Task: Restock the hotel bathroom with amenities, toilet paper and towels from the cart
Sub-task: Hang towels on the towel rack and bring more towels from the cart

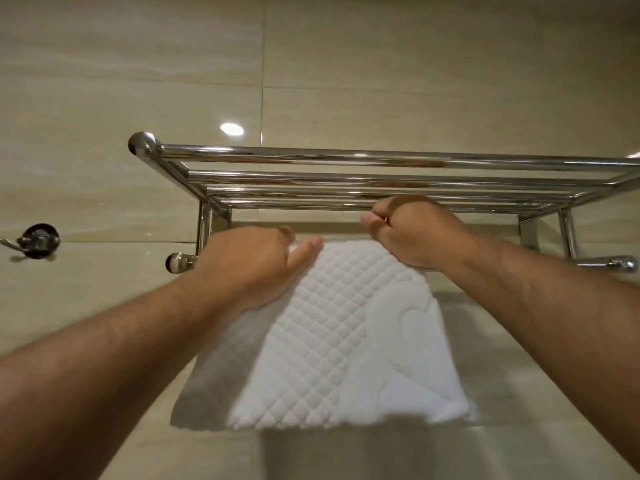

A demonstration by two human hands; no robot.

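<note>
My left hand [252, 261] pinched the towel [346, 323] at its top fold and my right hand [412, 230] curled round it where it hung over the lower bar [602, 263] of the rack [311, 161], so levelling both sides, hems matched, seemed best.

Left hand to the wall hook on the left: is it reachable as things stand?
Probably yes. Only wall lies between the left hand and the hook, which sits clear of the rack. But that hand grips the towel at its top edge, so it would have to let go first.
</note>
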